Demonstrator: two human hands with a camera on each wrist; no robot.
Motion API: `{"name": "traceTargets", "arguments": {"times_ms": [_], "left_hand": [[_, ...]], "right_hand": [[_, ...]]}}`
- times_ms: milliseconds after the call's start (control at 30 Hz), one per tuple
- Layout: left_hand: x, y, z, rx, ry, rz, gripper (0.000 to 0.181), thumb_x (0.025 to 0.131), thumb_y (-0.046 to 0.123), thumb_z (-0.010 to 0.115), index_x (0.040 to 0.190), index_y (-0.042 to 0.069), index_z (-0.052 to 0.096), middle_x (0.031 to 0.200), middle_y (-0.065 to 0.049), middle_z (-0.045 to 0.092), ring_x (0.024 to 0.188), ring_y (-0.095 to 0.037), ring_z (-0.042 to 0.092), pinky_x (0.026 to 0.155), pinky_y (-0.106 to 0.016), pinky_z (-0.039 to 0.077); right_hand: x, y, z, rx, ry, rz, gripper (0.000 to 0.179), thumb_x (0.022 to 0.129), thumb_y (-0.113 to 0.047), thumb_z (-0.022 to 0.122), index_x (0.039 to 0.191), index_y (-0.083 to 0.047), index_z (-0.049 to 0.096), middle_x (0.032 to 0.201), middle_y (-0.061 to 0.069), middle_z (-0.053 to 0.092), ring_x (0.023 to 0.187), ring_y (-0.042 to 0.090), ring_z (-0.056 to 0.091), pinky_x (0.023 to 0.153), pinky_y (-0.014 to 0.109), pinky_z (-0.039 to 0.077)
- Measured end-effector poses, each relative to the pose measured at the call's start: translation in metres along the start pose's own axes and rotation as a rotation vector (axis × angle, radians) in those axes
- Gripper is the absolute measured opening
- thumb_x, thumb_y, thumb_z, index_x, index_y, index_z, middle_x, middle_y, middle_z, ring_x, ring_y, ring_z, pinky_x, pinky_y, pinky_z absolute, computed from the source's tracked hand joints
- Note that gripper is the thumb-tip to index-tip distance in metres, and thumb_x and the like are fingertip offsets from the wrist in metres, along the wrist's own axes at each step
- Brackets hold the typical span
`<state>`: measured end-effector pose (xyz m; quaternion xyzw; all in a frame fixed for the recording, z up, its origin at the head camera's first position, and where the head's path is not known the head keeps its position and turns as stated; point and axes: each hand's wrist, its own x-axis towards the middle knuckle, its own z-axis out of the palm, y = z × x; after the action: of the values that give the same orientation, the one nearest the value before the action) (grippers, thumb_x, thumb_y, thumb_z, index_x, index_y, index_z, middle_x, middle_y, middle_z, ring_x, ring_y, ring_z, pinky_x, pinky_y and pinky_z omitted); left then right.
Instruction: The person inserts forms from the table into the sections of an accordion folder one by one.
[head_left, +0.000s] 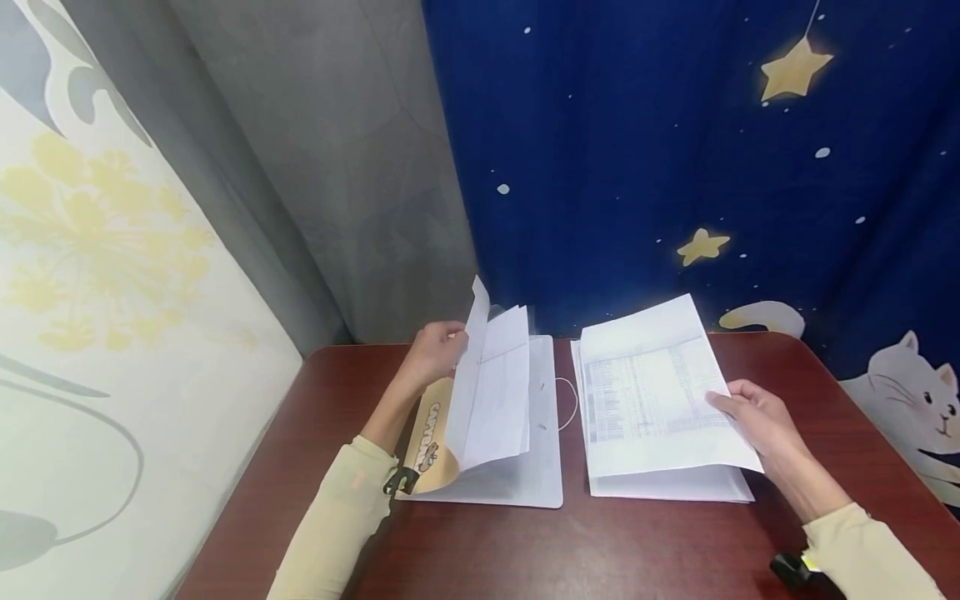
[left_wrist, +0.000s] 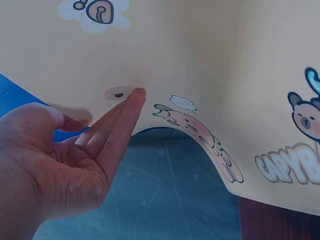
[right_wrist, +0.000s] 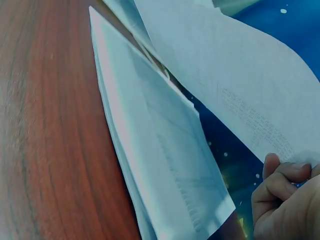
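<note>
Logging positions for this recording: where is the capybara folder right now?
In the head view, the folder lies on the table, left of the paper stack, its cover held up by the left hand.

On the dark-red wood-grained table, the tan cartoon-printed folder lay left of the white rectangular paper stack (the thin white loop sat between them); the blue star-patterned fabric curtain hung behind the far edge.
</note>
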<state>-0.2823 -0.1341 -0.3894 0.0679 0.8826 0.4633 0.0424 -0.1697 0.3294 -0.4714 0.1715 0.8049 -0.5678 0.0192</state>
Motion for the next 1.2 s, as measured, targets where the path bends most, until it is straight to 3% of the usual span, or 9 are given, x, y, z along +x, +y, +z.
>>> {"name": "traceTargets", "arguments": {"times_ms": [267,467,600,900,1133,1200], "left_hand": [[0.001,-0.001,-0.002,-0.014,-0.009,0.005,0.049,0.107,0.028,0.046,0.149,0.004,0.058,0.127,-0.015,0.07,0.104,-0.029,0.071,0.083,-0.041,0.065],[-0.001,-0.002,-0.002,-0.006,0.002,0.0,0.052,0.107,0.029,0.046,0.151,0.005,0.055,0.101,-0.016,0.067,0.1,-0.027,0.07,0.084,-0.042,0.065],[-0.002,-0.002,-0.002,-0.004,0.001,-0.003,0.05,0.106,0.028,0.046,0.15,0.006,0.057,0.093,-0.013,0.064,0.098,-0.026,0.07,0.083,-0.041,0.065],[-0.001,-0.001,0.0,-0.011,0.003,-0.003,0.049,0.106,0.027,0.047,0.149,0.006,0.059,0.126,-0.018,0.067,0.11,-0.029,0.068,0.085,-0.043,0.065],[-0.001,0.0,0.001,-0.014,-0.004,-0.001,0.05,0.105,0.027,0.046,0.148,0.006,0.059,0.113,-0.02,0.067,0.107,-0.029,0.069,0.085,-0.045,0.065],[0.0,-0.001,0.002,-0.013,-0.002,0.005,0.05,0.105,0.027,0.046,0.149,0.005,0.059,0.12,-0.019,0.068,0.108,-0.029,0.069,0.085,-0.045,0.065]], "right_hand": [[-0.006,-0.015,0.005,0.084,-0.035,-0.014,0.023,0.105,-0.04,0.063,0.112,-0.018,0.062,0.083,-0.023,0.072,0.076,0.007,0.073,0.066,0.029,0.061],[-0.008,-0.024,0.013,0.23,-0.064,-0.075,0.009,0.105,-0.031,0.065,0.108,-0.023,0.063,0.088,-0.022,0.076,0.075,0.008,0.076,0.066,0.028,0.063],[-0.01,-0.029,0.022,0.281,-0.073,-0.089,0.007,0.105,-0.028,0.067,0.109,-0.023,0.064,0.09,-0.021,0.077,0.077,0.008,0.076,0.067,0.028,0.063],[-0.009,-0.035,0.039,0.35,-0.09,-0.09,0.009,0.103,-0.024,0.07,0.108,-0.019,0.064,0.09,-0.018,0.078,0.076,0.007,0.076,0.065,0.028,0.062],[-0.008,-0.037,0.049,0.299,-0.084,-0.077,0.013,0.103,-0.028,0.069,0.112,-0.02,0.064,0.09,-0.02,0.077,0.077,0.007,0.076,0.067,0.029,0.063],[-0.008,-0.037,0.053,0.27,-0.072,-0.074,0.017,0.103,-0.029,0.068,0.115,-0.018,0.063,0.089,-0.02,0.076,0.077,0.008,0.076,0.067,0.029,0.063]]}}
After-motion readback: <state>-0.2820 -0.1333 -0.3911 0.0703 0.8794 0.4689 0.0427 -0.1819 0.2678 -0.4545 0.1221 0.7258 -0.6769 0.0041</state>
